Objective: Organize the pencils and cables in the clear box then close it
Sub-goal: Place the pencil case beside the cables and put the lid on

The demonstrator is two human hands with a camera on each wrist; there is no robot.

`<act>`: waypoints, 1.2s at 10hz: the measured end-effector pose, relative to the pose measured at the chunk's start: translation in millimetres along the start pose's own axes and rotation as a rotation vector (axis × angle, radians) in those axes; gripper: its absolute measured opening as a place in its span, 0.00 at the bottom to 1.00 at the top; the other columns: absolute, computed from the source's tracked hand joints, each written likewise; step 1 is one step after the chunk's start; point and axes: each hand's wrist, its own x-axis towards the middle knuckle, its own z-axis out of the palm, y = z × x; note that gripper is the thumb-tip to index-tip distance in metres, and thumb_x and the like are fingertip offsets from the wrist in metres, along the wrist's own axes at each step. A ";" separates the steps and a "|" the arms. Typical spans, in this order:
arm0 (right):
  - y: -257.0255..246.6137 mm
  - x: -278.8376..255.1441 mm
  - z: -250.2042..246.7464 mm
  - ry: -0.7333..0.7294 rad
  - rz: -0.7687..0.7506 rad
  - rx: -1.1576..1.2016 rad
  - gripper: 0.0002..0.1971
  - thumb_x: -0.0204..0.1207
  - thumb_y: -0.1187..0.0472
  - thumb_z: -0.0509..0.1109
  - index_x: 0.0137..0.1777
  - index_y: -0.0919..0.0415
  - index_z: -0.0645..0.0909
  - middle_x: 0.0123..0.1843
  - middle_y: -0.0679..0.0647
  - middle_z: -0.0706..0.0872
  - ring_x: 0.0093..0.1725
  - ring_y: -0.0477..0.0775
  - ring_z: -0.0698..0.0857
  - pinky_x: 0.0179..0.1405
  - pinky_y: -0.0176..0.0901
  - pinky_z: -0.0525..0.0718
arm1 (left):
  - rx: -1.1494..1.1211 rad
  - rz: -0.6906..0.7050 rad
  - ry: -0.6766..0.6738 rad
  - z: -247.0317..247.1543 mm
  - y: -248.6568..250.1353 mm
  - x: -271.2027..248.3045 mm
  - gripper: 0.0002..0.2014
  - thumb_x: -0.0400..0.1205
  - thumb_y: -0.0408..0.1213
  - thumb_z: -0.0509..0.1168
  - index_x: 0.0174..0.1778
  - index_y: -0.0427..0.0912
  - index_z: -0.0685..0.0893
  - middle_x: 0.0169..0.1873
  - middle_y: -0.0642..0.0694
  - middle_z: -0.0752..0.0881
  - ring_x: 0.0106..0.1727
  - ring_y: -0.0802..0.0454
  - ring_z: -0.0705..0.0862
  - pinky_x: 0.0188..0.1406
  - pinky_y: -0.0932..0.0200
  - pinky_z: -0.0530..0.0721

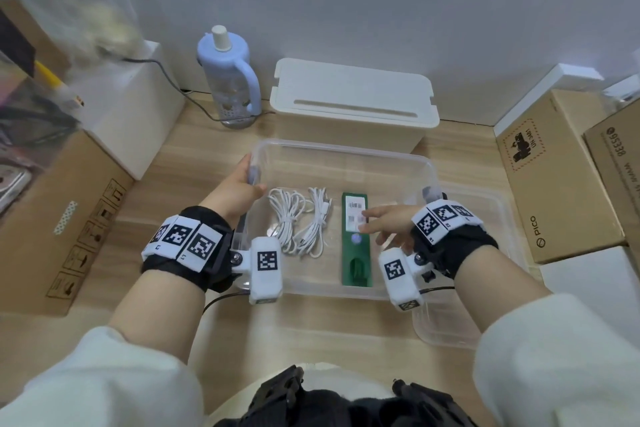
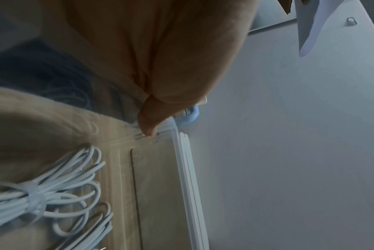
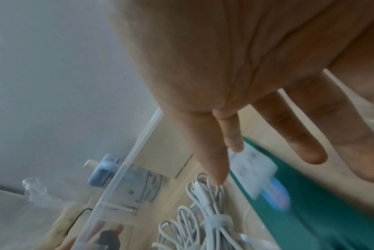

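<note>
The clear box [image 1: 346,149] stands open on the wooden table. Inside it lie two white cable bundles [image 1: 287,218] [image 2: 53,194] [image 3: 203,211] side by side, with a green pencil pack [image 1: 356,267] [image 3: 321,203] to their right. My left hand [image 1: 239,189] [image 2: 147,118] grips the box's left wall, thumb inside and fingers outside. Over the pack's white label my right hand [image 1: 388,222] [image 3: 224,143] is spread with straight fingers and holds nothing; whether it touches the label I cannot tell. The clear lid [image 1: 446,329] lies flat on the table to the right of the box, partly under my right wrist.
A white lidded bin [image 1: 353,97] stands just behind the clear box, and a blue water bottle [image 1: 230,80] to its left. Cardboard boxes flank the table at left [image 1: 62,218] and right [image 1: 554,177]. A white box [image 1: 138,107] with a dark cable sits at back left.
</note>
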 end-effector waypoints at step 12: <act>-27.7 13.1 25.1 -0.516 -0.013 -0.816 0.19 0.78 0.69 0.62 0.69 0.66 0.75 0.36 0.52 0.87 0.34 0.47 0.86 0.34 0.32 0.84 | -0.029 -0.040 -0.028 1.4 -1.9 4.1 0.34 0.81 0.24 0.59 0.81 0.50 0.57 0.74 0.46 0.73 0.70 0.48 0.75 0.74 0.43 0.69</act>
